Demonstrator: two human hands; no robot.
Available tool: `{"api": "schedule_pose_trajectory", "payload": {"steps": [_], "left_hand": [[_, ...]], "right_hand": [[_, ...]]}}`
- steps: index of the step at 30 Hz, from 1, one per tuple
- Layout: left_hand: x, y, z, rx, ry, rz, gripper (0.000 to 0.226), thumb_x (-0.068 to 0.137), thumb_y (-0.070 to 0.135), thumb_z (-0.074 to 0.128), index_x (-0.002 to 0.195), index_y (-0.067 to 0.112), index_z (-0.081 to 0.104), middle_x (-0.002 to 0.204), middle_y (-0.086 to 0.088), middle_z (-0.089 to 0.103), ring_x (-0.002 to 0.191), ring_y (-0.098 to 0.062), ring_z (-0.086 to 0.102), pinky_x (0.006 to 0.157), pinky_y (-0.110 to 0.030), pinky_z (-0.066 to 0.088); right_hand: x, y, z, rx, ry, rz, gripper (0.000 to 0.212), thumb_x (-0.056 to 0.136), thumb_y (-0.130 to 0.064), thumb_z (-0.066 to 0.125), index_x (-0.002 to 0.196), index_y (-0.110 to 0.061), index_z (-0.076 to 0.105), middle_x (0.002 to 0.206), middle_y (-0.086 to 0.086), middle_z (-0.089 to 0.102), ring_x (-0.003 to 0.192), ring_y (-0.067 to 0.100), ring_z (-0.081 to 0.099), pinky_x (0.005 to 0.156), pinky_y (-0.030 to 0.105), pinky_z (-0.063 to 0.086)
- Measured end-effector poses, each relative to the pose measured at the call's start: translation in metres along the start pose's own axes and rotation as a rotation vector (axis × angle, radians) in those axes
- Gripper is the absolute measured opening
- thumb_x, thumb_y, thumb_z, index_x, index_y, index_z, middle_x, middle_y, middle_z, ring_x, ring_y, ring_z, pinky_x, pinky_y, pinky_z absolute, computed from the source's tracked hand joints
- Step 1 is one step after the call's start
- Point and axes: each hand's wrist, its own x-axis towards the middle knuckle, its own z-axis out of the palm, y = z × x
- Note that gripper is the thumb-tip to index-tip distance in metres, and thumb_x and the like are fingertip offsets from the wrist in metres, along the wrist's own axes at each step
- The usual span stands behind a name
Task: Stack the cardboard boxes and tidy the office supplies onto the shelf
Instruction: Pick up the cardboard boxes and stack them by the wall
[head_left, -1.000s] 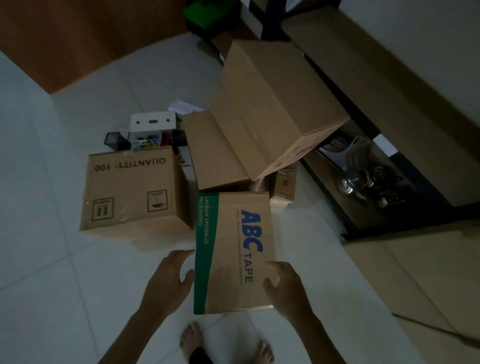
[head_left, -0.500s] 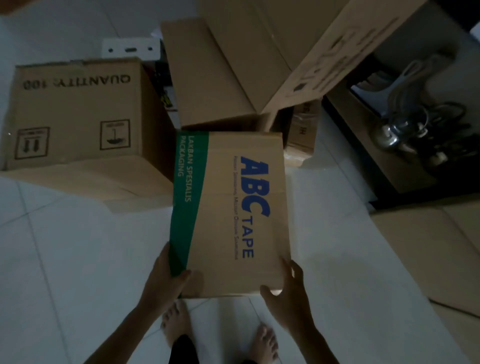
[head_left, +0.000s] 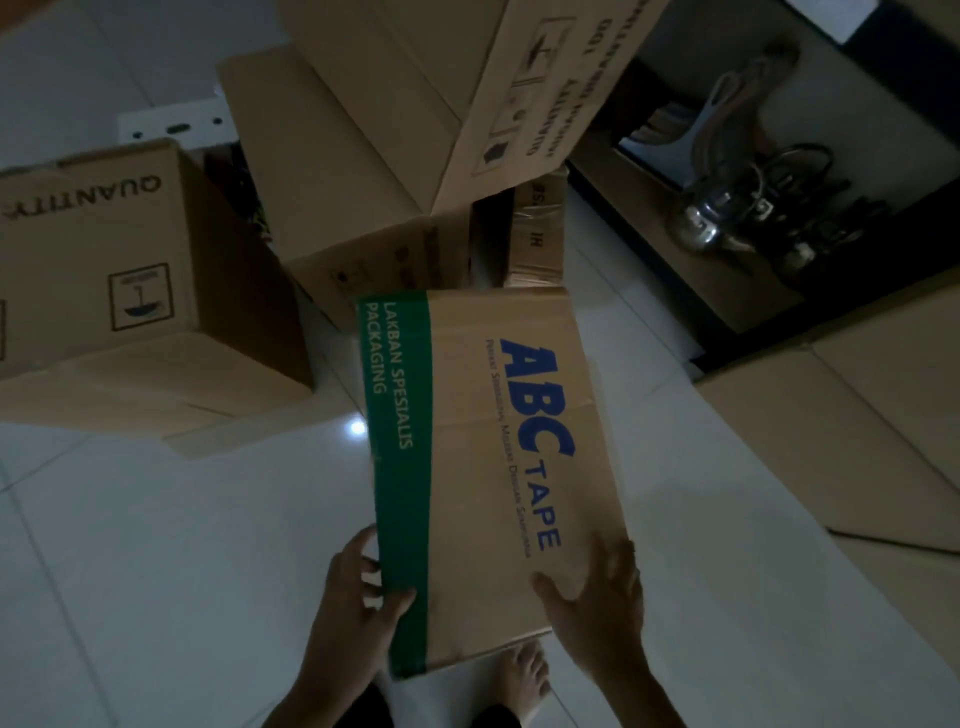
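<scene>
my left hand (head_left: 358, 597) grips the near left edge of the abc tape box (head_left: 493, 467), thumb on its green stripe. my right hand (head_left: 597, 597) grips the near right corner, thumb on top. past my left hand sits the quantity box (head_left: 104, 270). far past my right hand, a shiny kettle (head_left: 711, 218) sits on the low shelf (head_left: 675, 270).
</scene>
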Motion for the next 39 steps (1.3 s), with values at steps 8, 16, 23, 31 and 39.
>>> {"api": "schedule_pose_trajectory", "payload": {"steps": [8, 16, 23, 31, 39], "left_hand": [[0.014, 0.031, 0.050, 0.189, -0.084, 0.399, 0.050, 0.078, 0.045, 0.046, 0.126, 0.030, 0.040, 0.123, 0.015, 0.045, 0.116, 0.007, 0.043, 0.094, -0.009, 0.037], [0.089, 0.081, 0.055, 0.640, -0.180, 0.671, 0.040, 0.090, 0.040, 0.046, 0.124, 0.019, 0.047, 0.137, 0.001, 0.036, 0.116, -0.013, 0.046, 0.086, -0.023, 0.038], [0.200, 0.169, 0.048, 0.644, 0.017, 0.428, 0.068, 0.083, 0.041, 0.066, 0.137, 0.017, 0.032, 0.133, -0.015, 0.042, 0.113, -0.034, 0.050, 0.087, -0.033, 0.041], [0.224, 0.204, 0.080, 0.774, -0.050, 0.473, 0.086, 0.076, 0.038, 0.075, 0.146, 0.030, 0.026, 0.143, -0.013, 0.031, 0.128, -0.032, 0.038, 0.107, -0.040, 0.034], [0.193, 0.135, 0.101, 0.987, -0.232, 0.372, 0.089, 0.081, 0.039, 0.068, 0.147, 0.042, 0.008, 0.138, -0.015, 0.030, 0.115, -0.032, 0.050, 0.087, -0.037, 0.049]], "right_hand": [[-0.021, -0.014, -0.006, 0.141, 0.028, -0.306, 0.094, 0.072, -0.070, 0.052, 0.140, -0.038, -0.005, 0.150, -0.009, -0.007, 0.142, 0.021, -0.008, 0.118, 0.043, 0.014], [0.008, 0.037, -0.049, 0.159, -0.032, -0.316, 0.101, 0.070, -0.059, 0.051, 0.149, -0.034, -0.007, 0.155, -0.015, -0.008, 0.142, 0.007, -0.011, 0.118, 0.036, 0.006], [0.061, 0.076, -0.120, 0.188, -0.166, -0.372, 0.097, 0.065, -0.051, 0.057, 0.148, -0.038, 0.008, 0.155, -0.018, 0.005, 0.141, 0.010, 0.010, 0.114, 0.046, 0.024], [0.109, 0.117, -0.140, 0.428, 0.215, -0.114, 0.043, 0.090, -0.031, 0.058, 0.132, -0.030, 0.052, 0.122, 0.001, 0.061, 0.104, 0.023, 0.057, 0.087, 0.034, 0.047], [0.098, 0.140, -0.061, 0.607, 0.288, 0.185, 0.073, 0.092, -0.024, 0.054, 0.148, -0.042, 0.012, 0.131, 0.016, 0.033, 0.076, 0.028, 0.047, 0.066, 0.027, 0.041]]}}
